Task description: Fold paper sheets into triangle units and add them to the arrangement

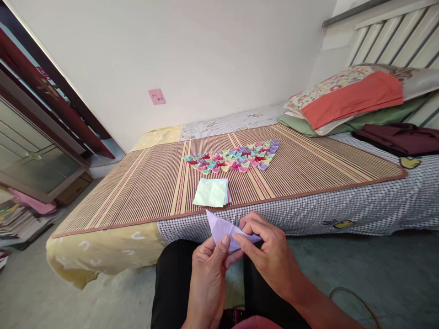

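A folded sheet of purple origami paper (223,230) is between my two hands, above my lap at the bed's edge. My left hand (210,269) pinches its lower left part, thumb on top. At its right side, my right hand (265,244) grips the paper between thumb and fingers. One pointed corner sticks up to the left. Just beyond lies a stack of creased square papers (211,192), pale green on top. Behind the stack stand several rows of small folded paper pieces (233,157) in many colours.
A striped bamboo mat (144,183) covers the bed over a checked sheet (302,212). Pillows (353,100) and dark folded cloth (401,137) lie at the right. A pink note (157,96) is on the wall. Papers and books (20,219) are piled at the left.
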{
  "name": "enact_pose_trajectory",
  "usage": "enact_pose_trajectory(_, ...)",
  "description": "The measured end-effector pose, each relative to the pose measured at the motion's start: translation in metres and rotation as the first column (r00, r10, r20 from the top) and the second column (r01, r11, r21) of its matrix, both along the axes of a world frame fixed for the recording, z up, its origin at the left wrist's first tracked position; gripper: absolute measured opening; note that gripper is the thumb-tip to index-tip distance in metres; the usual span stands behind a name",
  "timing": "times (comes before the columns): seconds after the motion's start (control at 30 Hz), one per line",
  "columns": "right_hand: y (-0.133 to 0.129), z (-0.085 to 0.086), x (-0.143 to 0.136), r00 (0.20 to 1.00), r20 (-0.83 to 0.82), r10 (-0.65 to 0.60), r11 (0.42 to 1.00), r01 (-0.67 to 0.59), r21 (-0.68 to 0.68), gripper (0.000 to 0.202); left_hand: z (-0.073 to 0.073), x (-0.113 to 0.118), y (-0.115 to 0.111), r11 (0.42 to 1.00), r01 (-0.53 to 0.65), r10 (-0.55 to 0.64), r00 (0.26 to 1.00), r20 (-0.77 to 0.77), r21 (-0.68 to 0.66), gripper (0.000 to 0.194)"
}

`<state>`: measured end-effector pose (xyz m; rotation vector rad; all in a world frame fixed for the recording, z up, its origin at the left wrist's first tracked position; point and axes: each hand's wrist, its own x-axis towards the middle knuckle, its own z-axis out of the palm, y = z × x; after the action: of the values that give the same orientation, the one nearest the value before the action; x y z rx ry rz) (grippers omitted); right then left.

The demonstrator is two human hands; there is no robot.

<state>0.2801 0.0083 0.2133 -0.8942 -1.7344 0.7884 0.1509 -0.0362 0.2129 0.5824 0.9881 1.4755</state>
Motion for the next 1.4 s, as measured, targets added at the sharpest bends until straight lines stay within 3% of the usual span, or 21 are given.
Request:
enact_pose_trajectory(0.5,0.001,0.001,-0.001,1.0,0.002,0.006,1.0,-0.006,-0.004,0.031,0.0,-0.004,-0.001,1.0,0.028,-0.028,1.0,-0.003,0.007,0.028)
enact_pose_trajectory(0.67,0.0,0.003,0.001,0.998,-0.031,-0.055,0.987,0.05,-0.154,0.013,-0.002,-0.006,-0.002,1.0,0.025,-0.022,0.992,-0.126,0.019,0.028)
enact_pose_trajectory(0.77,0.001,0.007,0.002,0.999,-0.03,0.031,0.985,-0.036,-0.169,0.005,-0.003,-0.008,-0.003,0.998,0.042,-0.026,0.964,-0.265,0.054,0.029)
enact_pose_trajectory(0.87,0.001,0.009,0.0,0.998,-0.027,0.05,0.994,-0.052,-0.095,0.021,-0.002,-0.007,-0.003,0.996,0.044,-0.016,0.943,-0.333,0.076,0.03)
enact_pose_trajectory(1.03,0.002,0.004,-0.004,0.999,-0.038,-0.008,0.999,0.006,-0.045,0.021,-0.004,-0.005,-0.004,1.0,-0.015,0.02,0.963,-0.267,0.018,0.031)
enact_pose_trajectory(1.3,0.012,0.004,0.007,0.995,-0.092,-0.04,0.985,0.024,-0.169,0.025,-0.012,-0.011,-0.016,0.999,-0.04,0.033,0.966,-0.256,-0.022,0.031)
enact_pose_trajectory(1.4,0.017,0.009,0.01,0.996,-0.091,0.02,0.977,-0.039,-0.21,0.025,-0.009,-0.019,-0.016,1.0,-0.007,0.004,0.963,-0.269,-0.013,0.033)
